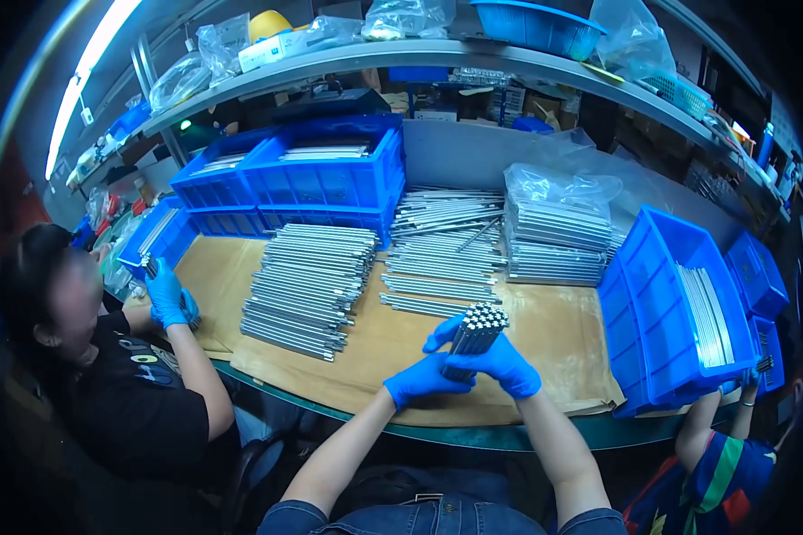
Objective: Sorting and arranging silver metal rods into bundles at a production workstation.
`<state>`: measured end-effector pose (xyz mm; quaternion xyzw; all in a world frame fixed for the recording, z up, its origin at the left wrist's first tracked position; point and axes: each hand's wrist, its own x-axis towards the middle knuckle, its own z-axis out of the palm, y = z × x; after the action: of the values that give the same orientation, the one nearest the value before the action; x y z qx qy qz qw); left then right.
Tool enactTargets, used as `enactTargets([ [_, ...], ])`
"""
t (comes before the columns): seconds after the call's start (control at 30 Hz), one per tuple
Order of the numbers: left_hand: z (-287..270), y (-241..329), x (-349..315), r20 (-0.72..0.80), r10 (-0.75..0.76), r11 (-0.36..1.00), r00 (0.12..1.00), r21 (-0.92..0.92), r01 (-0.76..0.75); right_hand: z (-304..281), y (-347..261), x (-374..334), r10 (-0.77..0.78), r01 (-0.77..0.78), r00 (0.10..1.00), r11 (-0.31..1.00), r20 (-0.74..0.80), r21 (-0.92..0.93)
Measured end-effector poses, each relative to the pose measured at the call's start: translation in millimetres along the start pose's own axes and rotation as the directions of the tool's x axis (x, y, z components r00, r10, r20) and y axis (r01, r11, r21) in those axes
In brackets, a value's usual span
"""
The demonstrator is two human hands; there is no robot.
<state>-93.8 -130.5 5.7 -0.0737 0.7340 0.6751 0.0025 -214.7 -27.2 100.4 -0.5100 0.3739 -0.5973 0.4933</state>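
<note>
Both my hands, in blue gloves, grip one bundle of metal rods (478, 332) above the near edge of the table. My left hand (428, 376) wraps the bundle's lower left side. Around its right side closes my right hand (507, 364). The rod ends face up in a tight cluster, and the bundle tilts slightly. Beyond my hands lies a spread of loose metal rods (442, 259), some crossing others at the back. Left of that, a wide row of rods (308, 285) lies side by side on the brown covering (366, 366).
Blue bins (326, 183) with rods stand stacked at the back left. A tall blue bin (674, 303) is at the right, near a plastic-covered rod stack (558, 236). A shelf (401, 53) spans overhead. Co-workers handle rods on the left (165, 294) and right (749, 379).
</note>
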Motion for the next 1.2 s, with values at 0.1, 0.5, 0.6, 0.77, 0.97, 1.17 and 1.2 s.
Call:
enactTargets([
  [0.1,10,-7,1,-0.162,0.224,0.974,0.961,-0.007,-0.229,-3,37,-14,0.019,-0.033,0.994,0.991,-0.107,-0.127],
  [0.5,118,35,-101,-0.110,-0.340,0.544,0.934,-0.833,0.100,63,46,-52,0.567,-0.345,0.807,0.678,-0.163,0.649],
  [0.6,132,19,-117,-0.067,-0.395,0.344,0.916,-0.936,0.080,72,65,-69,0.685,-0.425,0.725,0.525,-0.070,0.738],
  [0.77,147,-3,-132,-0.013,-0.403,0.243,0.915,-0.966,0.093,85,70,-93,0.722,-0.502,0.690,0.519,-0.041,0.692],
  [0.97,164,-11,-137,-0.111,-0.362,0.337,0.926,-0.941,0.019,80,90,-146,0.745,-0.696,0.665,0.641,-0.045,0.323],
  [1.17,173,-20,-123,-0.166,-0.407,0.397,0.898,-0.918,0.010,90,76,-149,0.684,-0.598,0.718,0.702,-0.131,0.388],
  [1.2,175,-19,-125,-0.128,-0.406,0.371,0.905,-0.928,0.035,91,78,-152,0.668,-0.568,0.724,0.719,-0.173,0.401],
])
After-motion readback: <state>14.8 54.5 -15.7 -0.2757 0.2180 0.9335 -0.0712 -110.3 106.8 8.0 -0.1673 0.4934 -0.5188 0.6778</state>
